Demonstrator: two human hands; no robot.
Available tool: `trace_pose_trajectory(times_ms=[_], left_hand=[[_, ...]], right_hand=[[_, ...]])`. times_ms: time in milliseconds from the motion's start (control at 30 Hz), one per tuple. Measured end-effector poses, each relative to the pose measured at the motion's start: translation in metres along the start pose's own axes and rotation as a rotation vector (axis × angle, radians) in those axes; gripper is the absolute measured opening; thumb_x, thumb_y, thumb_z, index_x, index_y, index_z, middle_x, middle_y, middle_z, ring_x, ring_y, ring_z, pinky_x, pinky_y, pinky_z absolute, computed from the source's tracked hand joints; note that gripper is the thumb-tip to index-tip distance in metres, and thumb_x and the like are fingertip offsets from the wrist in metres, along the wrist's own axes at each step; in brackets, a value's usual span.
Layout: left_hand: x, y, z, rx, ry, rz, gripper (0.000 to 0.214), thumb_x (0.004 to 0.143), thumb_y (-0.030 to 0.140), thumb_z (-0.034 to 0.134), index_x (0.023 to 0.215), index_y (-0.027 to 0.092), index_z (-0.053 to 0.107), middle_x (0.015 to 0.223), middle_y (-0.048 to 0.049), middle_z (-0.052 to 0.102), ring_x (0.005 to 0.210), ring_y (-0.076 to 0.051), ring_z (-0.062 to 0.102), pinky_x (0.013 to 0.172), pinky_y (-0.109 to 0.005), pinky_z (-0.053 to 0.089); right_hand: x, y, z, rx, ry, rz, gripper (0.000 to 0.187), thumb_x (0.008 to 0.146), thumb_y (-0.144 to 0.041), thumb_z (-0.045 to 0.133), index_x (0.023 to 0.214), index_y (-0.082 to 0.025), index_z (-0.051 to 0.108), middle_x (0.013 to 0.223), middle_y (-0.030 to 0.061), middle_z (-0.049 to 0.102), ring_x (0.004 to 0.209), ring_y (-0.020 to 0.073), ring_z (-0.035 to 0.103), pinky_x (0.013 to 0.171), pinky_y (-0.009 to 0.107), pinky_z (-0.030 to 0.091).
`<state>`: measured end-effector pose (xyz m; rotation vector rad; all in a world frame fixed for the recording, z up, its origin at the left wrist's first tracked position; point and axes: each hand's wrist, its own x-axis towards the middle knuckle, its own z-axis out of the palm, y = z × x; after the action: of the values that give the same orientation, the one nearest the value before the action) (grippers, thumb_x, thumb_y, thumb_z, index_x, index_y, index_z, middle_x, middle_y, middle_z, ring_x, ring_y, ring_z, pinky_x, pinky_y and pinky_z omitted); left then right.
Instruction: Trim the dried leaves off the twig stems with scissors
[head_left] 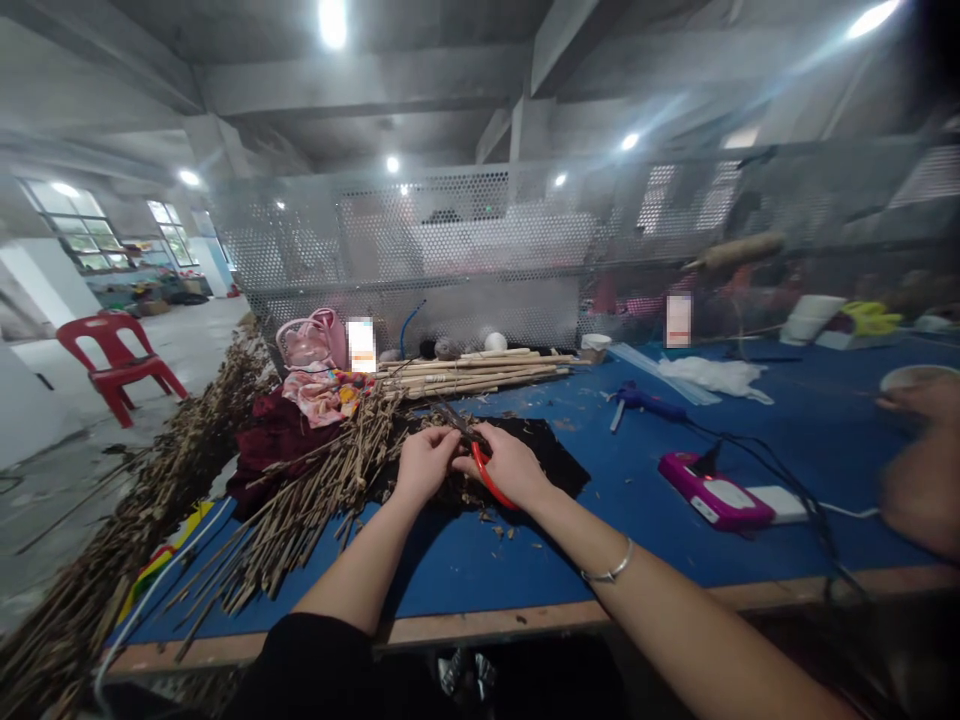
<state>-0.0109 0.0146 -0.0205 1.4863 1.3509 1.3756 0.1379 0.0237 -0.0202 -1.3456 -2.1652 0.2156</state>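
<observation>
My right hand (511, 464) is closed round red-handled scissors (484, 468), whose dark blades point up and left. My left hand (424, 462) is pinched shut right beside the blades, on a small twig piece that I can barely make out. Both hands hover over a black cloth (551, 455) on the blue table (637, 520). A heap of thin brown twigs (315, 490) lies just left of my hands, spilling over the table's left edge.
Pale wooden sticks (480, 372) lie behind the cloth. A blue glue gun (649, 402), a pink device (712, 495) with black cables, and white plastic (712, 375) sit to the right. Another person's arm (922, 470) is at the far right. Mesh screen (480, 250) behind; red chair (116, 362) left.
</observation>
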Motion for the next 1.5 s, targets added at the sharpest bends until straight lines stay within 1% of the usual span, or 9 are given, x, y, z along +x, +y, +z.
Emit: trace_pose_trajectory(times_ms=[133, 233, 467, 800, 900, 1000, 1067, 1233, 1500], left_hand=[[0.0, 0.0007, -0.0013, 0.075, 0.031, 0.064, 0.026, 0.074, 0.036, 0.053, 0.067, 0.014, 0.067, 0.063, -0.0037, 0.066, 0.058, -0.014, 0.058, 0.057, -0.023, 0.042], [-0.0006, 0.0013, -0.0009, 0.075, 0.02, 0.064, 0.026, 0.074, 0.035, 0.053, 0.07, 0.014, 0.067, 0.065, -0.0038, 0.067, 0.06, -0.015, 0.059, 0.059, -0.023, 0.042], [-0.0032, 0.0037, 0.0018, 0.036, -0.012, 0.101, 0.026, 0.075, 0.035, 0.053, 0.07, 0.014, 0.067, 0.065, -0.0034, 0.067, 0.06, -0.014, 0.058, 0.059, -0.023, 0.042], [-0.0015, 0.0022, 0.0005, -0.017, 0.008, 0.026, 0.027, 0.073, 0.036, 0.055, 0.08, 0.013, 0.068, 0.067, -0.0045, 0.067, 0.058, -0.015, 0.058, 0.053, -0.023, 0.043], [-0.0015, 0.0015, 0.0001, -0.012, 0.02, 0.047, 0.026, 0.073, 0.036, 0.055, 0.077, 0.014, 0.067, 0.066, -0.0041, 0.066, 0.059, -0.015, 0.058, 0.055, -0.023, 0.043], [-0.001, 0.0003, -0.0005, 0.021, 0.016, 0.049, 0.027, 0.074, 0.037, 0.053, 0.071, 0.013, 0.066, 0.061, -0.0018, 0.063, 0.05, -0.012, 0.053, 0.049, -0.021, 0.04], [-0.0003, -0.0007, -0.0011, 0.046, 0.009, 0.051, 0.027, 0.074, 0.037, 0.053, 0.069, 0.013, 0.065, 0.058, -0.0009, 0.062, 0.047, -0.011, 0.05, 0.047, -0.021, 0.038], [-0.0001, -0.0016, -0.0018, 0.063, 0.0, 0.111, 0.026, 0.075, 0.036, 0.053, 0.07, 0.014, 0.066, 0.067, -0.0026, 0.066, 0.063, -0.014, 0.057, 0.06, -0.023, 0.042], [-0.0031, 0.0036, 0.0009, 0.045, -0.038, 0.08, 0.025, 0.074, 0.035, 0.054, 0.076, 0.014, 0.068, 0.068, -0.0046, 0.067, 0.064, -0.016, 0.06, 0.061, -0.025, 0.044]], right_hand=[[-0.001, -0.0009, -0.0001, 0.004, 0.008, -0.053, 0.052, 0.069, -0.052, 0.062, 0.108, -0.02, 0.049, 0.098, 0.0061, 0.057, 0.09, 0.0196, 0.055, 0.073, 0.028, 0.039], [-0.0009, -0.0016, 0.0008, 0.015, 0.021, -0.057, 0.051, 0.069, -0.048, 0.064, 0.109, -0.02, 0.048, 0.099, 0.0064, 0.056, 0.091, 0.0202, 0.054, 0.075, 0.029, 0.039], [-0.0003, -0.0016, 0.001, 0.08, 0.047, -0.08, 0.05, 0.07, -0.045, 0.063, 0.11, -0.019, 0.047, 0.101, 0.0077, 0.055, 0.094, 0.0206, 0.053, 0.078, 0.03, 0.04], [0.0006, -0.0014, -0.0017, 0.095, 0.026, -0.016, 0.038, 0.073, -0.048, 0.06, 0.101, -0.023, 0.055, 0.093, 0.0044, 0.061, 0.084, 0.0183, 0.058, 0.071, 0.027, 0.041], [-0.0004, -0.0014, -0.0023, 0.058, 0.041, -0.034, 0.046, 0.07, -0.051, 0.062, 0.105, -0.022, 0.053, 0.097, 0.0052, 0.06, 0.087, 0.0193, 0.058, 0.072, 0.028, 0.041], [-0.0014, -0.0014, -0.0022, 0.049, 0.05, -0.072, 0.056, 0.065, -0.051, 0.066, 0.11, -0.021, 0.05, 0.1, 0.0068, 0.058, 0.093, 0.0204, 0.056, 0.076, 0.03, 0.041], [-0.0016, -0.0014, -0.0018, 0.069, 0.048, -0.085, 0.057, 0.065, -0.049, 0.067, 0.11, -0.02, 0.05, 0.102, 0.0073, 0.058, 0.096, 0.0204, 0.055, 0.08, 0.03, 0.041], [-0.0012, -0.0019, -0.0017, 0.109, 0.055, -0.07, 0.049, 0.07, -0.047, 0.064, 0.109, -0.02, 0.052, 0.101, 0.0071, 0.058, 0.093, 0.0196, 0.055, 0.08, 0.03, 0.041], [-0.0008, -0.0029, -0.0027, 0.064, 0.097, -0.073, 0.05, 0.069, -0.052, 0.062, 0.106, -0.019, 0.052, 0.094, 0.0063, 0.058, 0.088, 0.02, 0.056, 0.075, 0.029, 0.041]])
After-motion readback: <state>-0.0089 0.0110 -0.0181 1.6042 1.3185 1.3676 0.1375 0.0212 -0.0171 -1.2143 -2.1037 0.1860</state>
